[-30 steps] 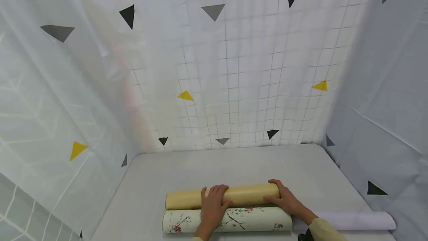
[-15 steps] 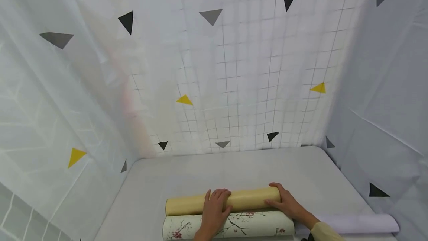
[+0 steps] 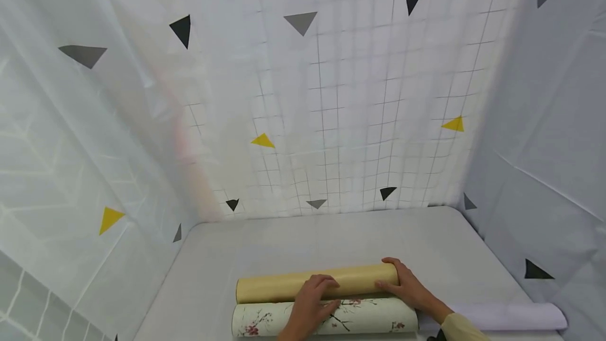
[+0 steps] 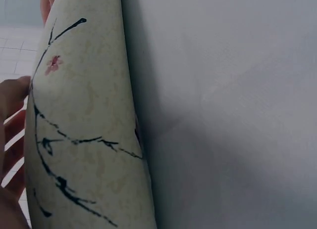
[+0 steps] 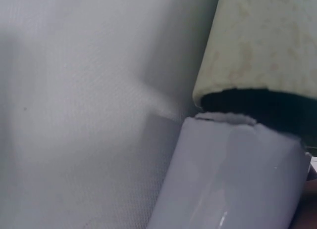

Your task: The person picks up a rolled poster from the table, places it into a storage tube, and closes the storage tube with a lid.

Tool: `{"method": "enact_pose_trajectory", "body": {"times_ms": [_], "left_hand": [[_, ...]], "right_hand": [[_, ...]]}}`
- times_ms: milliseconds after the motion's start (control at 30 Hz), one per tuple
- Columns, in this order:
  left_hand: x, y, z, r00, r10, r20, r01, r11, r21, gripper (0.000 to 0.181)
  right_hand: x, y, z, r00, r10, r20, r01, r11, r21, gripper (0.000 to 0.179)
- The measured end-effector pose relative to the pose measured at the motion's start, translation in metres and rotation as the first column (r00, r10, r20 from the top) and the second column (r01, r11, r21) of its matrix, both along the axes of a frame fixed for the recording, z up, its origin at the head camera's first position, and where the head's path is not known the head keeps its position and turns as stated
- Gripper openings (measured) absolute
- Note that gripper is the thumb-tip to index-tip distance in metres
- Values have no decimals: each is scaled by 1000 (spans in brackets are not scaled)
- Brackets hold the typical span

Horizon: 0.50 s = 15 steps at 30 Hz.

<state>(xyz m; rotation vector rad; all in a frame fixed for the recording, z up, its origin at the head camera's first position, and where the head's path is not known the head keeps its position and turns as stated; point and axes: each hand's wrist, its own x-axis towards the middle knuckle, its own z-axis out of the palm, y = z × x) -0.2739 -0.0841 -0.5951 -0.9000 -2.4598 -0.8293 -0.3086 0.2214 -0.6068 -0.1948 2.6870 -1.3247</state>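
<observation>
Head view: white sheeting [image 3: 293,120] rises behind a pale grey table [image 3: 265,241], which offers open room beyond and left of the rolls. A cream cylindrical roll with blossom branches [image 3: 369,316] lies alongside a glossy yellow cylindrical roll [image 3: 360,279]; that pairing looks done. A smooth lavender cylindrical roll [image 3: 511,316] reaches near the right edge, outside the pair, perhaps remaining work. The right hand [image 3: 411,287] curls thumb and fingers round the yellow roll's end; the left hand [image 3: 309,305] lies over both paired rolls, fingers loosely bent, visibly gripping nothing.

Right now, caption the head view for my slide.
Right fingers grip a yellow roll, floral roll and lavender roll lying nearer.
</observation>
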Motion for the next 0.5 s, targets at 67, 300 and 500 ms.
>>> {"method": "enact_pose_trajectory", "body": {"times_ms": [67,300,500], "left_hand": [[1,-2,2,998,-15,59,16,1000,-22,26],[1,-5,4,961,-4,278,46,988,-148,47],[-5,-3,-6,982,-26,187,89,937,-337,62]], "right_hand": [[-1,-1,0,1000,1,3,-1,1000,-3,75],[-3,-5,-1,1000,11,16,-10,1000,-7,75],[-3,-4,5,1000,-3,15,3,1000,1,75]]}}
